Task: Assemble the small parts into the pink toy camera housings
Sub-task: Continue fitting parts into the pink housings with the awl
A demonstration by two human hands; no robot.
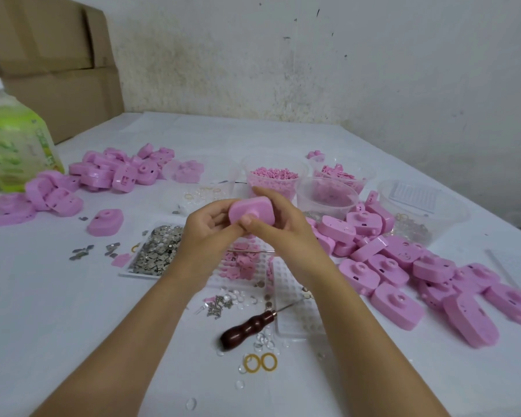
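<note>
Pink housing held above the white table, long axis left to right, lens ring turned toward the wearer, clasped by curled fingers of left hand and right hand; stained wall behind

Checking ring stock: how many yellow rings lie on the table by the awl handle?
2. The left ring and right ring lie side by side, near side of the awl handle. More may be hidden among the clutter farther back.

The toy camera housing was pink, the metal squares silver-grey, the awl handle dark reddish-brown, two rings yellow, the bottle label green, the tablecloth white.
</note>
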